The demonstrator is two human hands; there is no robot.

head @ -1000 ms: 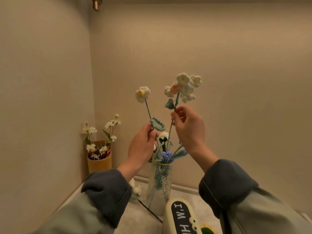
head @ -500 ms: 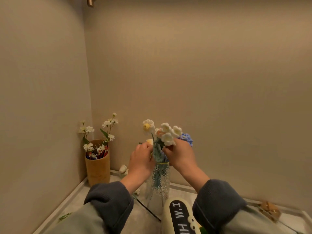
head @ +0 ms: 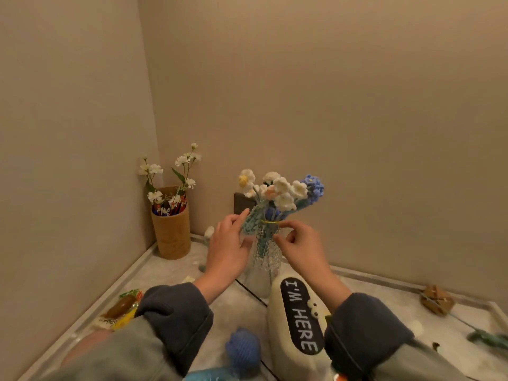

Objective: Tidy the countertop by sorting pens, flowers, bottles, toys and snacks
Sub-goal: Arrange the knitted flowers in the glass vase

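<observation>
The left hand (head: 230,244) is spread wide, its straight fingers resting against the crochet leaf (head: 250,222) that hangs over the rim of the glass vase (head: 264,261). It seems to be nudging the leaf into place so the bunch sits neatly. The right hand (head: 300,246) is on the vase's other side, with forefinger and thumb curved towards the neck and a gap between them. I cannot tell whether they grip the glass or only steady it.

The crochet flowers (head: 279,192) stand upright in the vase, stems down and heads fanned above the rim. White, peach, yellow-centred and blue blooms are gathered together, which suggests the flower sorting is well along. One loose white flower (head: 209,231) lies on the countertop (head: 176,270) just left of the vase and behind it, so it probably belongs here too.

Farther left of the vase, in the corner, a tan pen holder (head: 171,233) holds pens and sprigs of small white blossoms. Any marks on it are too faint to read. Just in front of the vase lies a cream plush toy (head: 277,323), its black patch reading "I'M HERE" in white. A blue knitted piece (head: 243,347) lies nearer still. Well to the vase's front left is a snack packet (head: 121,312) with print too small to read.
</observation>
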